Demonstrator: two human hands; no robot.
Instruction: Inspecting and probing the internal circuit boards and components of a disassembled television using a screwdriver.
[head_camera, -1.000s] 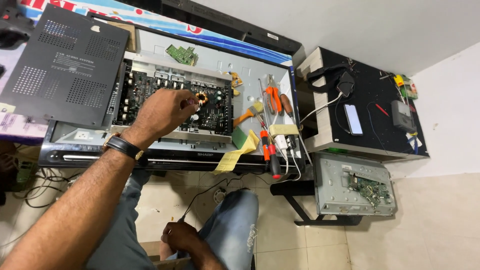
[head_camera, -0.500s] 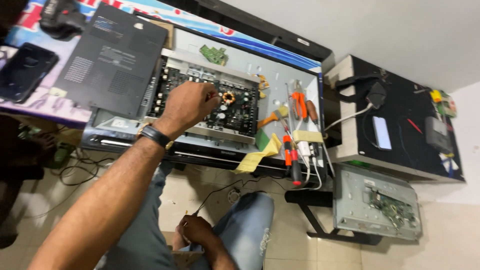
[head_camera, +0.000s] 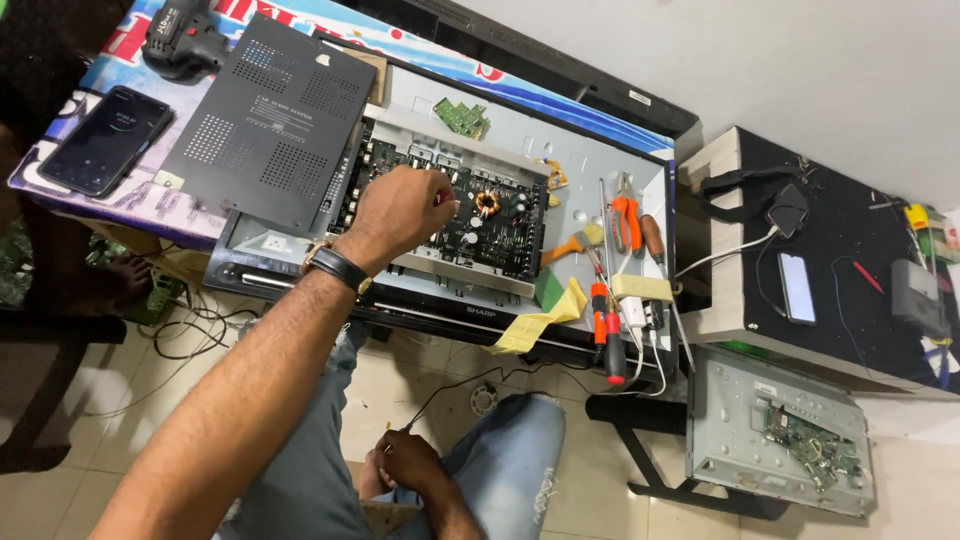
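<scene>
My left hand (head_camera: 398, 212), with a dark watch on the wrist, rests fisted on an opened amplifier circuit board (head_camera: 500, 232), just left of a copper coil (head_camera: 487, 203). A small red tip, seemingly a probe, shows at its fingers. My right hand (head_camera: 404, 461) hangs low beside my jeans-clad knee (head_camera: 510, 450) and pinches a thin black lead (head_camera: 470, 378) that runs up toward the bench. The board sits in a metal chassis on top of a flat panel (head_camera: 600, 165).
The black perforated cover (head_camera: 268, 125) lies left of the board, next to a phone (head_camera: 105, 140) and a cordless drill (head_camera: 185, 40). Screwdrivers (head_camera: 605, 325), orange pliers (head_camera: 627, 215), a brush and yellow tape lie to the right. A side table (head_camera: 850, 290) holds another phone; a bare chassis (head_camera: 780, 430) leans below it.
The view has swung so the bench sits further right and more of the left side shows. My left hand stays on the board by the coil; my right hand stays low.
</scene>
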